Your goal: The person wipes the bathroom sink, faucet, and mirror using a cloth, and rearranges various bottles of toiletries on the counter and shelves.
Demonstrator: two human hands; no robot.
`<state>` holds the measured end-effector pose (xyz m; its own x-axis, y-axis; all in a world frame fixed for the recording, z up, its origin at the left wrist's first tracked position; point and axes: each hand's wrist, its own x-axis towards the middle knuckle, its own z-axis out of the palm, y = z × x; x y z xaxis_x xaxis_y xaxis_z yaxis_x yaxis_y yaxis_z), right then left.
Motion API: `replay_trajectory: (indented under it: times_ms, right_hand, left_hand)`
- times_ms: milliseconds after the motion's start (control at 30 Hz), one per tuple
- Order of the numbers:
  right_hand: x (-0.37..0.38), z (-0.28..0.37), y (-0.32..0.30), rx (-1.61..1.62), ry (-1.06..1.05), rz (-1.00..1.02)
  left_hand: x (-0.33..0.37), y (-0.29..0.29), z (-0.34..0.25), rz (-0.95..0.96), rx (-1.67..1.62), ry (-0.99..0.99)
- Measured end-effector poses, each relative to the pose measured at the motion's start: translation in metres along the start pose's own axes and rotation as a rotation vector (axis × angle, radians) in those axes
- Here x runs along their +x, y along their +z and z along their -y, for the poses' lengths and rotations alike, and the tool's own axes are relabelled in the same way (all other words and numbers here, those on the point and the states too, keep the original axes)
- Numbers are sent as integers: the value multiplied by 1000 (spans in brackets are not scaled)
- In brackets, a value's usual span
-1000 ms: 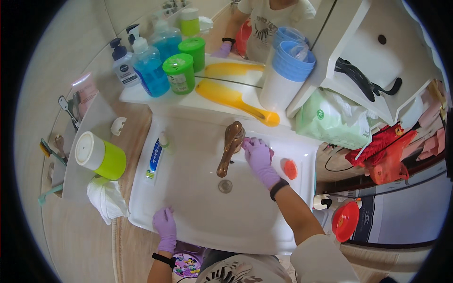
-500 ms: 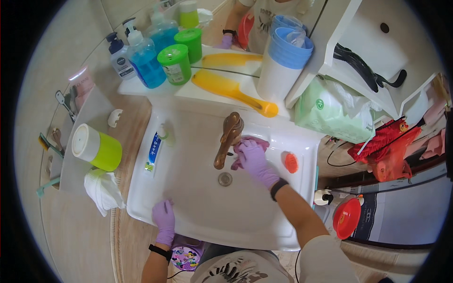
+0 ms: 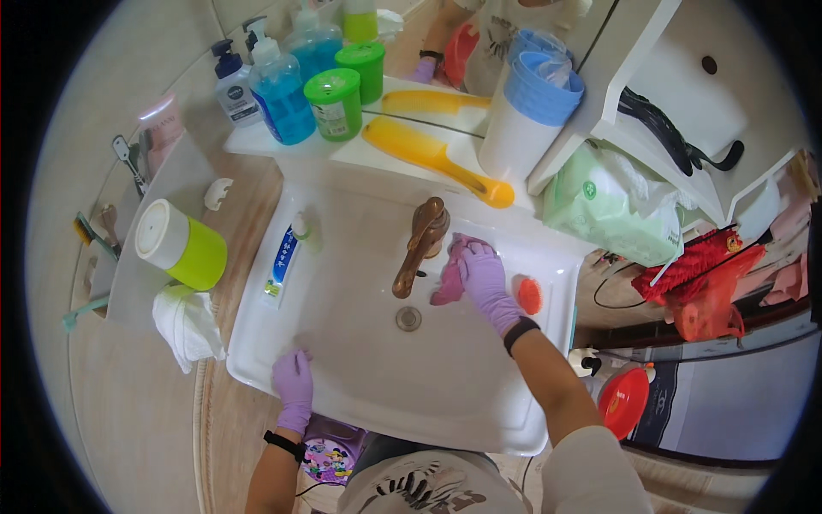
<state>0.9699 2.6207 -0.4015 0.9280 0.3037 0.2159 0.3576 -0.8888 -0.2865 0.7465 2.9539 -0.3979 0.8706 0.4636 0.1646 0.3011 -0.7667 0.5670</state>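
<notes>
My right hand [image 3: 486, 278], in a purple glove, presses a wet-looking pink cloth [image 3: 447, 287] against the white sink [image 3: 360, 377], just right of the bronze faucet [image 3: 419, 244]. Its fingers close over the cloth's upper part. My left hand [image 3: 293, 385], gloved the same way, rests at the sink's front left rim with its fingers curled together and nothing seen in them. On the right ledge of the sink lies an orange-red brush [image 3: 528, 295], close to my right wrist. The round metal drain [image 3: 408, 319] shows below the faucet.
A toothpaste tube [image 3: 281, 265] and a small clear bottle [image 3: 301, 227] lie along the sink's left side. Behind stand pump bottles [image 3: 287, 103], green tubs [image 3: 334, 107], a yellow comb [image 3: 437, 163] and stacked cups [image 3: 531, 111]. A tissue pack [image 3: 612, 206] sits at right.
My right hand has slid right with the pink cloth, away from the faucet, so more of the cloth shows. My left hand stays at the rim. The view has shifted slightly.
</notes>
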Motion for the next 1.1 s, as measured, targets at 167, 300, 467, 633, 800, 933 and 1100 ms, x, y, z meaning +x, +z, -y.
replay_trajectory:
  times_ms: [167, 300, 467, 633, 800, 933, 1100]
  right_hand:
    - [-11, 37, 33, -99, -56, 89]
    - [-9, 34, 13, 69, -260, -46]
    - [1, 18, 11, -87, 167, -188]
    - [3, 113, 51, -24, 156, -134]
    - [14, 172, 98, 193, -4, -274]
    - [22, 117, 152, 438, 204, -186]
    - [24, 159, 97, 2030, 556, -20]
  left_hand:
    - [2, -2, -13, 30, 28, 30]
    - [-1, -5, -7, -4, 28, 7]
    - [10, -9, 1, 27, -6, 13]
    - [20, -29, -4, 175, -84, -49]
    - [73, -6, -32, 270, -381, 198]
    - [100, 59, -94, 375, -524, 478]
    - [126, 109, -71, 315, -492, 484]
